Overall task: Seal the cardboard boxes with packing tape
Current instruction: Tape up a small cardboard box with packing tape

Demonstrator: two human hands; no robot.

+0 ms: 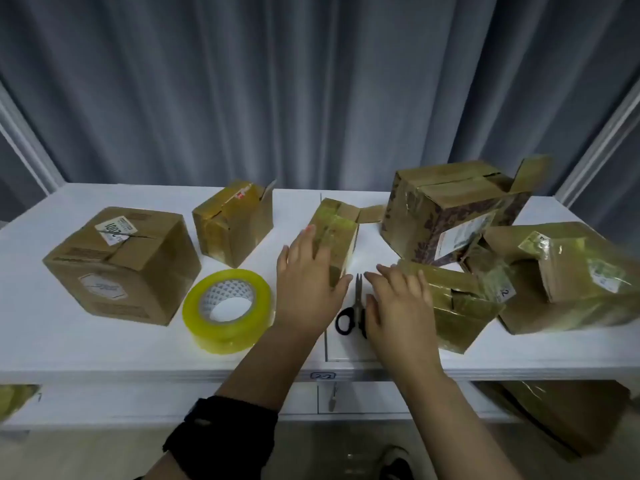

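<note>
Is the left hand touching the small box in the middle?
Touching. The head view shows the left hand lying flat against the side of the small box, thumb at its near corner.

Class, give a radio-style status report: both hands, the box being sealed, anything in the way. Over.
Left hand flat on small box. Right hand open over scissors, holding nothing. Tape roll lies unused beside the left hand.

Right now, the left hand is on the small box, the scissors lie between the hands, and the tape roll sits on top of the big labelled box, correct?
Not quite: the head view shows the tape roll lying flat on the white table, beside the big labelled box, not on top. The rest holds.
</note>
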